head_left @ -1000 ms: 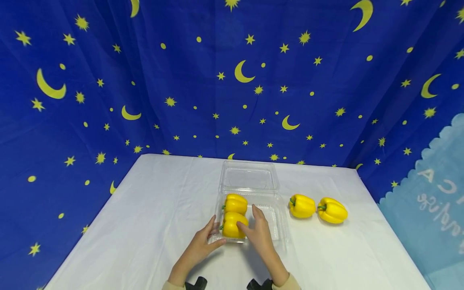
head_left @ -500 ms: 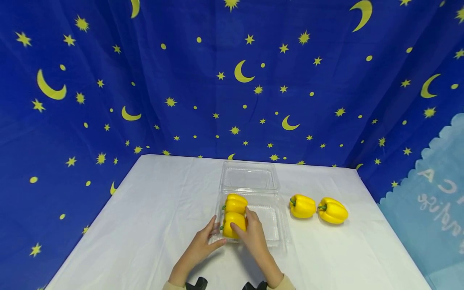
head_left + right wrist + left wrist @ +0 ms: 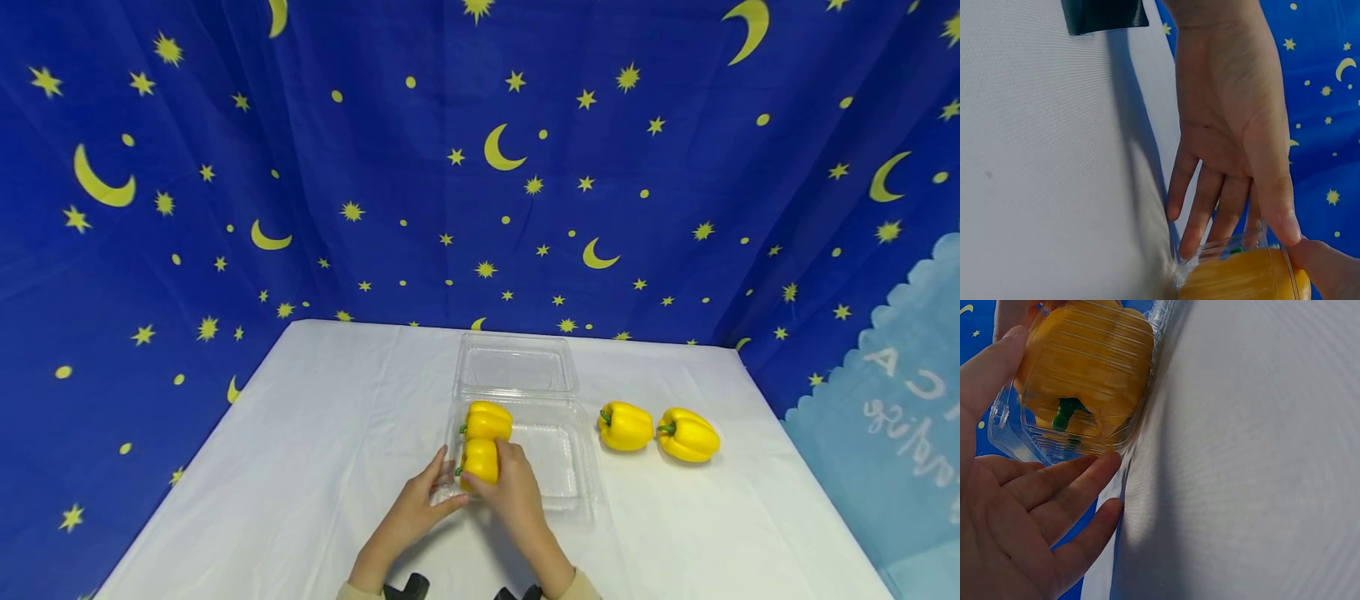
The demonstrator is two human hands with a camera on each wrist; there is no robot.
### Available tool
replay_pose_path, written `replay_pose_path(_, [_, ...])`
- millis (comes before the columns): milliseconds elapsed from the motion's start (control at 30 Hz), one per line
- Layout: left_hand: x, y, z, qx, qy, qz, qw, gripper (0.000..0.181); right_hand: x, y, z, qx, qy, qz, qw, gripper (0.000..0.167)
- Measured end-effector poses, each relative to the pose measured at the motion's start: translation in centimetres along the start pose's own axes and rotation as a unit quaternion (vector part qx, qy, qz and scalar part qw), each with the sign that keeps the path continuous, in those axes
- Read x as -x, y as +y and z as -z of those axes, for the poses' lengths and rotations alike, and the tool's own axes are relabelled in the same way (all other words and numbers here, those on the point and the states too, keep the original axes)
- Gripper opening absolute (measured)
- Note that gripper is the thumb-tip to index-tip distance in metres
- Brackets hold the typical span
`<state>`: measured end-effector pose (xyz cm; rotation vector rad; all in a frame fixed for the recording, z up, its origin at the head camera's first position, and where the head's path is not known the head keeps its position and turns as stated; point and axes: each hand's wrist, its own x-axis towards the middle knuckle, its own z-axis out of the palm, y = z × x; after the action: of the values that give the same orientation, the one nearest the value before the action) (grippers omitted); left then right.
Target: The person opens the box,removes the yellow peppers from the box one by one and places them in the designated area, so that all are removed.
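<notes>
Where the left hand (image 3: 412, 504) rests: at the near left corner of the clear container (image 3: 573, 454), fingers spread and nearly straight, thumb on the rim.
Right hand (image 3: 517, 492): I see it gripping the near pepper (image 3: 481, 462), thumb at the front, fingers over the right end.
Near pepper: yellow, in the container's left half by the front edge, stem pointing left; my left wrist view catches its green stem through the plastic.
Far pepper (image 3: 488, 420): right behind the near one, also inside, stem leftward.
Lid (image 3: 516, 367): clear, lying beyond the container on the white cloth (image 3: 352, 400).
Loose pair: a left pepper (image 3: 627, 427) and a right pepper (image 3: 688, 436), side by side on the cloth, right of the container.
Backdrop (image 3: 420, 167): blue, with yellow moons and stars.
</notes>
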<state>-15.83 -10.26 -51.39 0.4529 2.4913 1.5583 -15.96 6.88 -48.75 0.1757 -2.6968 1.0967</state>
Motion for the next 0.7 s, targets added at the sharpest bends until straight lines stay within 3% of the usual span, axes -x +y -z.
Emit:
replay_pose_path(433, [0.17, 0.32, 0.07, 0.014, 0.005, -0.004, 0.9999, 0.088, -0.06, -0.55, -0.49, 0.024, 0.015, -0.034, 0.9990, 0.076])
replay_pose_path(700, [0.13, 0.27, 0.06, 0.011, 0.001, -0.002, 0.9999, 0.088, -0.24, -0.53, -0.61, -0.005, 0.031, -0.048, 0.9983, 0.067])
